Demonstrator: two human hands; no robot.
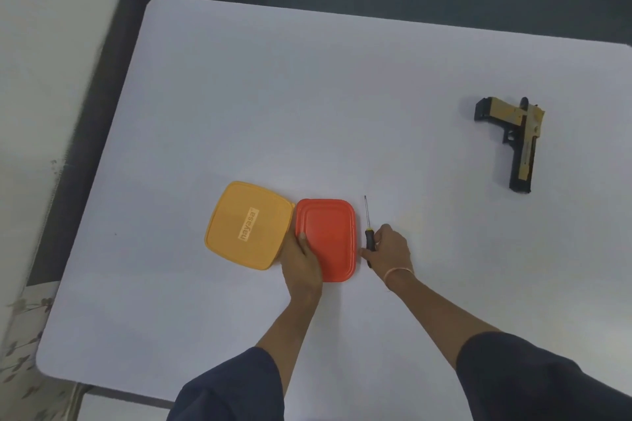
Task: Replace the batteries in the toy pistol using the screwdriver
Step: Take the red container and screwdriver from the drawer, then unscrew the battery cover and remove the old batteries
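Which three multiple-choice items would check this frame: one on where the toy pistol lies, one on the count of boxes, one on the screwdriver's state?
1. Where is the toy pistol?
A) at the far right of the table, apart from everything else
B) inside a box
C) under a lid

2. How many lidded boxes are on the table?
A) one
B) two
C) four

3. What is the state of the screwdriver?
A) lying untouched
B) its handle pinched by the right hand
C) its tip driven into the pistol

Answers:
1. A, it lies alone at the right.
2. B, there is a yellow box and an orange box, the orange one held by the left hand.
3. B, the fingers close on its black handle.
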